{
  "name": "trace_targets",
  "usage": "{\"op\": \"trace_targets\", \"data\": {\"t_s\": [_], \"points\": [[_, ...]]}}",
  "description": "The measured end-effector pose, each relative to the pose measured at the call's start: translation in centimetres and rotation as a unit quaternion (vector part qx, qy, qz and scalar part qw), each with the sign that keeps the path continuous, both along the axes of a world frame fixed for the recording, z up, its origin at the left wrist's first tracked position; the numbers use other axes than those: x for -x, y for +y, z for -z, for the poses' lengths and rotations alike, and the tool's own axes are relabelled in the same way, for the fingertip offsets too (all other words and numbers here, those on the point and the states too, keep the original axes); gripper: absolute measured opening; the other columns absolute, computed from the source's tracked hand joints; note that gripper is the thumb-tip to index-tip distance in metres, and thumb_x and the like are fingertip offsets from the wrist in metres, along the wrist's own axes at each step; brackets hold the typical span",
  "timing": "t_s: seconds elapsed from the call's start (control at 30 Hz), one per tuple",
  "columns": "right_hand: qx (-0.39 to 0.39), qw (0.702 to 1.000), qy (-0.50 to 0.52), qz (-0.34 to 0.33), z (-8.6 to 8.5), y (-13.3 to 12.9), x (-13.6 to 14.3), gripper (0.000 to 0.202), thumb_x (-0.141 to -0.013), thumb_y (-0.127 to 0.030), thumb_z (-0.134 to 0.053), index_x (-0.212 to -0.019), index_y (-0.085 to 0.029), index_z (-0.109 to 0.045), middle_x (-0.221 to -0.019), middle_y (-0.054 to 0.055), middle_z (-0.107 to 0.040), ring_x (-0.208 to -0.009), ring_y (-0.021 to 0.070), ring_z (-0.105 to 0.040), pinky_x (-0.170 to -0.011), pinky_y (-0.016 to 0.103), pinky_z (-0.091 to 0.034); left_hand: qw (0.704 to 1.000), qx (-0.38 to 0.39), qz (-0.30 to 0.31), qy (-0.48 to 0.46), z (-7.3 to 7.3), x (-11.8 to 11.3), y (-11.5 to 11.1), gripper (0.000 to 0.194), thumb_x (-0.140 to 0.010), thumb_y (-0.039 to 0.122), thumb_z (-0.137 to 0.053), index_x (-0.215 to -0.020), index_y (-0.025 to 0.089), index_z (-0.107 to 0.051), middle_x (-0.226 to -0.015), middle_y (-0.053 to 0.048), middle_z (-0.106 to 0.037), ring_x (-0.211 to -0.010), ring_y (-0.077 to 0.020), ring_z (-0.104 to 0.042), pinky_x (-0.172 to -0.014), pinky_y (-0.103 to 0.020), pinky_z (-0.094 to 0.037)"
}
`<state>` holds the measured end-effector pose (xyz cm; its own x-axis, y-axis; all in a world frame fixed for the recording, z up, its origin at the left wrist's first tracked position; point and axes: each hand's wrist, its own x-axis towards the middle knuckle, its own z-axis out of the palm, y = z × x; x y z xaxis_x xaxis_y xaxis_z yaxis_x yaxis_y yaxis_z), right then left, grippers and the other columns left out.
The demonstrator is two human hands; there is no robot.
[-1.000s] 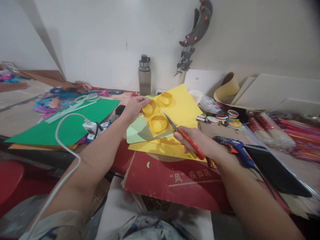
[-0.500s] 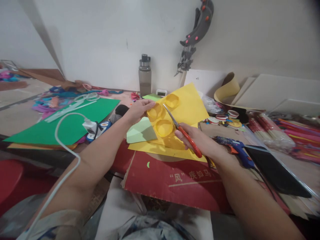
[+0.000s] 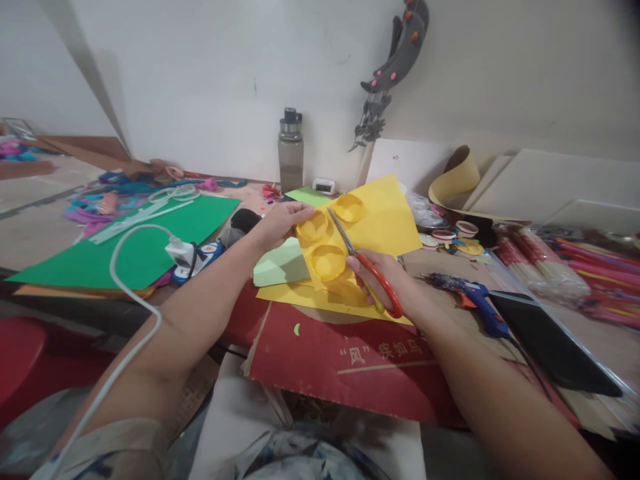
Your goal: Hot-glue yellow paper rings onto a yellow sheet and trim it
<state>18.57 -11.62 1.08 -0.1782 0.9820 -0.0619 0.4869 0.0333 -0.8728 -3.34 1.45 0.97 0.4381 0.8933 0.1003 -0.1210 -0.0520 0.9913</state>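
My left hand (image 3: 284, 225) pinches the left edge of a yellow sheet of paper (image 3: 387, 213), which it holds up at a tilt. Three yellow round rings or cups are on the sheet: one round piece (image 3: 313, 227) by my left fingers, another (image 3: 349, 208) at the top and a third (image 3: 328, 261) lower down. Red-handled scissors (image 3: 377, 277) are in my right hand (image 3: 383, 280), their blades lying between the round pieces. Whether the blades are cutting paper I cannot tell. Beneath lie a pale green sheet (image 3: 281, 262) and another yellow sheet (image 3: 345, 304).
A red cardboard sheet (image 3: 320, 360) covers the table's front edge. To the right lie a blue glue gun (image 3: 483, 303) and a black phone-like slab (image 3: 550, 347). Green sheets (image 3: 145, 247) and a white plug with a cable (image 3: 185, 257) are left. A bottle (image 3: 291, 153) stands behind.
The yellow sheet has dipped slightly and shifted a little right with my left hand. The scissors' handles have spread apart, showing both loops.
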Motion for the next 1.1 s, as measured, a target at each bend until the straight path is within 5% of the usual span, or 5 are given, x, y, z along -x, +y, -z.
{"op": "trace_targets", "data": {"t_s": [0.23,0.4,0.5,0.8,1.1], "points": [[0.030,0.999,0.020,0.027,0.4,0.1,0.4,0.052,-0.082,-0.073,-0.058,-0.073,-0.024,-0.042,-0.052,-0.006,-0.041,-0.038,0.0091,-0.041,-0.033,0.022,-0.035,1.000,0.015,0.011,0.004,0.4,0.0,0.2,0.033,-0.074,0.040,-0.085,-0.086,0.013,-0.071,-0.076,-0.003,-0.070,-0.064,-0.0099,-0.063,-0.058,-0.020,-0.049],[-0.016,0.998,0.048,-0.022,1.1,0.3,-0.1,0.047,-0.082,-0.066,-0.062,-0.076,-0.023,-0.045,-0.064,-0.006,-0.044,-0.052,0.0095,-0.047,-0.054,0.026,-0.056,1.000,0.027,0.009,-0.002,0.4,0.0,0.1,0.035,-0.071,0.041,-0.087,-0.083,0.013,-0.069,-0.074,-0.002,-0.069,-0.063,-0.0096,-0.063,-0.057,-0.019,-0.050],[-0.016,0.997,0.053,-0.050,1.0,0.3,-0.4,0.044,-0.084,-0.064,-0.062,-0.081,-0.023,-0.048,-0.071,-0.005,-0.045,-0.062,0.0104,-0.049,-0.062,0.028,-0.059,0.999,0.031,0.021,0.000,0.3,0.1,0.0,0.036,-0.070,0.041,-0.087,-0.083,0.013,-0.069,-0.075,-0.003,-0.069,-0.063,-0.0100,-0.063,-0.057,-0.020,-0.050],[-0.021,0.997,0.031,-0.071,0.9,0.5,-0.5,0.049,-0.087,-0.071,-0.055,-0.082,-0.023,-0.045,-0.068,-0.006,-0.045,-0.057,0.0100,-0.053,-0.055,0.024,-0.054,1.000,0.025,0.014,0.001,0.5,0.3,0.3,0.033,-0.073,0.039,-0.085,-0.085,0.013,-0.068,-0.075,-0.002,-0.068,-0.061,-0.0099,-0.063,-0.057,-0.020,-0.050],[-0.006,0.998,0.061,-0.004,1.1,0.5,0.5,0.056,-0.082,-0.077,-0.054,-0.072,-0.024,-0.041,-0.049,-0.008,-0.043,-0.037,0.0091,-0.043,-0.034,0.021,-0.036,0.999,0.043,0.017,0.000,0.6,0.3,0.2,0.035,-0.070,0.041,-0.086,-0.082,0.013,-0.068,-0.075,-0.002,-0.069,-0.061,-0.0105,-0.064,-0.056,-0.019,-0.050]]}}
